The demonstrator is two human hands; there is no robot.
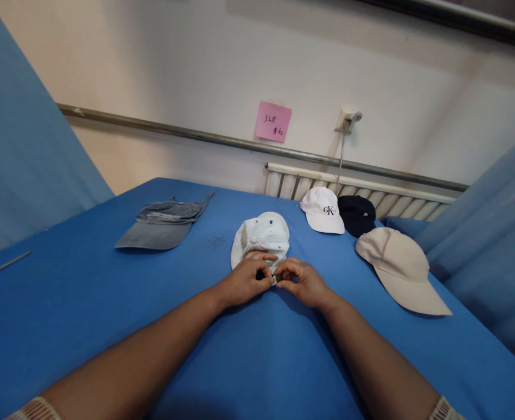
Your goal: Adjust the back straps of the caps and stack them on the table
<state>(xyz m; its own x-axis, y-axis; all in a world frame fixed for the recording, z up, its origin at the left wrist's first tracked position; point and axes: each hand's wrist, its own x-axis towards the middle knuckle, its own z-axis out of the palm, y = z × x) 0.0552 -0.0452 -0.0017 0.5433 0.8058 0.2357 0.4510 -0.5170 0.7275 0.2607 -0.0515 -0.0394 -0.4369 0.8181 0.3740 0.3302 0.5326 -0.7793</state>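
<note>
A pale, whitish baseball cap lies on the blue-covered table, its brim pointing away from me and its back strap side facing me. My left hand pinches the strap end at the cap's near edge between thumb and forefinger. Right beside it, my right hand is closed on the strap from the other side, fingertips almost meeting the left ones. A small light bit of strap shows between the fingertips; the rest of the strap is mostly hidden by the fingers.
A grey cap lies to the left. At the right are a white cap with dark letters, a black cap and a beige cap. A thin stick lies far left. Behind the table stands a radiator.
</note>
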